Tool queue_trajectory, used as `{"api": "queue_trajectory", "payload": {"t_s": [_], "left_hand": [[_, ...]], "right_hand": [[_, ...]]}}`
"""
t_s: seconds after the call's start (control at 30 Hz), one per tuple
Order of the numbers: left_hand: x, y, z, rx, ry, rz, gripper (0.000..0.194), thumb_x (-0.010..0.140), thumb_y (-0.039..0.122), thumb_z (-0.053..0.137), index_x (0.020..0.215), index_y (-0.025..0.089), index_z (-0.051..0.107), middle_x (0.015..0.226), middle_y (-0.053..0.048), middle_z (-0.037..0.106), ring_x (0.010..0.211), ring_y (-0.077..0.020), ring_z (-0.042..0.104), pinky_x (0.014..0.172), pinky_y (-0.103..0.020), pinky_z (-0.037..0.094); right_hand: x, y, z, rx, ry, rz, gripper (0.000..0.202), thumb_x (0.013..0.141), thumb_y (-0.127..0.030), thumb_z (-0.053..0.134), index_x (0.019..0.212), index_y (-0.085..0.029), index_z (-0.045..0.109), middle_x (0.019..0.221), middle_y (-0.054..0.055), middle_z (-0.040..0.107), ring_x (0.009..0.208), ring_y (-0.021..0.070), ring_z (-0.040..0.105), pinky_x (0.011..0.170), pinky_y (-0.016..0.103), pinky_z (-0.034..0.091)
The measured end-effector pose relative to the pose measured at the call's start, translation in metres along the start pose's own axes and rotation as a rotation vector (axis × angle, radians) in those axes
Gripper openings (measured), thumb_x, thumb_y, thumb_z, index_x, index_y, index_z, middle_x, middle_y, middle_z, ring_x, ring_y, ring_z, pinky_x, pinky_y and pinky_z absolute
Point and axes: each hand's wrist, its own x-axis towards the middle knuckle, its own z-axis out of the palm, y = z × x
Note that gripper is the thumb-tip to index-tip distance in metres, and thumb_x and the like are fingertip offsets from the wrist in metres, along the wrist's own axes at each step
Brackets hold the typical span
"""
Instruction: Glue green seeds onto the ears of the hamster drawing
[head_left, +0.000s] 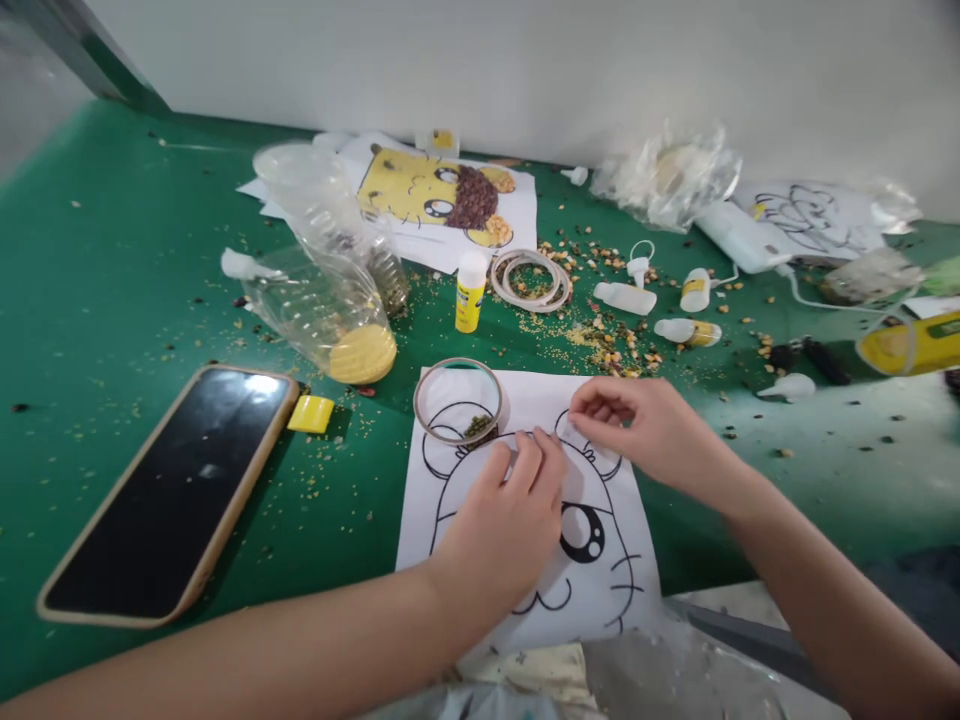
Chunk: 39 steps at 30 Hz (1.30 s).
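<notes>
In the head view, a sheet of white paper (517, 545) printed with a black-outlined cartoon animal face lies in front of me. My left hand (517, 500) rests on the drawing, fingers bent and slightly apart, holding nothing visible. By the right ear outline my right hand (622, 415) pinches thumb and forefinger together at the paper; anything between them is too small to make out. A round clear lid (431, 400) with a rim sits over the left ear, and a small heap of green beans (480, 430) shows inside it.
An uncapped glue stick (469, 295) stands behind the paper, its yellow cap (310, 414) beside a phone (169, 490). Plastic jars (322, 310), pale rings (531, 280) and small glue bottles (626, 297) lie among scattered seeds. A partly seed-covered picture (409, 190) lies further back.
</notes>
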Motion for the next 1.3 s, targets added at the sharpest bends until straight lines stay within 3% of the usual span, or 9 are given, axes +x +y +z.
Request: {"api": "queue_trajectory", "payload": {"t_s": [0.17,0.43,1.0,1.3], "left_hand": [[-0.002,0.001,0.0,0.017,0.028,-0.013,0.042,0.085,0.01,0.033,0.12,0.005,0.056,0.12,-0.015,0.054,0.101,-0.0247,0.051,0.083,-0.035,0.042],[-0.006,0.005,-0.003,0.035,0.014,-0.004,0.041,0.085,0.015,0.039,0.122,0.005,0.055,0.124,-0.018,0.052,0.111,-0.0272,0.048,0.087,-0.038,0.041],[-0.011,0.008,-0.004,0.049,-0.044,0.007,0.046,0.085,0.013,0.041,0.128,-0.002,0.046,0.129,-0.025,0.047,0.117,-0.0325,0.048,0.089,-0.041,0.042],[-0.011,0.007,-0.002,0.032,-0.047,-0.011,0.048,0.084,0.017,0.039,0.13,0.002,0.045,0.132,-0.021,0.046,0.117,-0.0313,0.045,0.09,-0.041,0.04]], "right_hand": [[-0.015,-0.01,0.02,-0.06,0.125,0.035,0.011,0.078,-0.023,0.053,0.078,-0.02,0.064,0.079,0.001,0.067,0.069,0.0131,0.06,0.064,0.025,0.048],[-0.021,-0.023,0.027,-0.218,0.195,0.023,0.012,0.077,-0.018,0.054,0.074,-0.019,0.065,0.079,0.002,0.064,0.068,0.0117,0.059,0.066,0.025,0.046],[-0.01,-0.043,0.031,-0.365,0.159,0.21,0.011,0.069,-0.019,0.052,0.061,-0.019,0.059,0.066,0.0,0.064,0.062,0.0135,0.056,0.056,0.024,0.037],[-0.003,-0.036,0.024,-0.273,0.03,0.251,0.011,0.066,-0.022,0.051,0.06,-0.018,0.059,0.06,0.0,0.062,0.058,0.0125,0.054,0.053,0.023,0.036]]}}
